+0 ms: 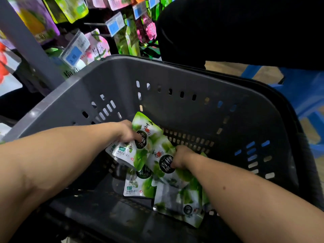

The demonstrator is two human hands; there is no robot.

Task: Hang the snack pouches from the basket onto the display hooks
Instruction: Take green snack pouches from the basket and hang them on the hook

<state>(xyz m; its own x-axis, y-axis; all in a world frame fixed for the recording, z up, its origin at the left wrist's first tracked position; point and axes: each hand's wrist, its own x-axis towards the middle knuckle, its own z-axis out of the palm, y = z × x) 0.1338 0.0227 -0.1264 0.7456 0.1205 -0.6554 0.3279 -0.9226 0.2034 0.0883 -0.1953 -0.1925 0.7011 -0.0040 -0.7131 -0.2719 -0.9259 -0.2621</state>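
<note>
Left hand [127,133], right hand [180,157] grip green pouches [149,134] in grey basket [157,69] — display hooks [95,24] behind.

Head camera looks down, seemingly tilted, close into the basket [122,76]

A grey post [29,50] is slanting up the left side, standing in front of a display rack [100,17]. Bright packets [98,48] are hanging on the rack in rows: purple and yellow-green ones at the top, pink and green ones lower, red and white ones at the far left edge. Blue price tags [74,56] in clear holders are sticking out in front of them. A large black shape [236,28] is filling the upper right; what it is cannot be told. Below it a strip of tan floor [224,69] is showing, and a blue plastic thing [305,92] is sitting by the right edge. Even light is falling on the rack, while the lower left is lying in shadow.
</note>
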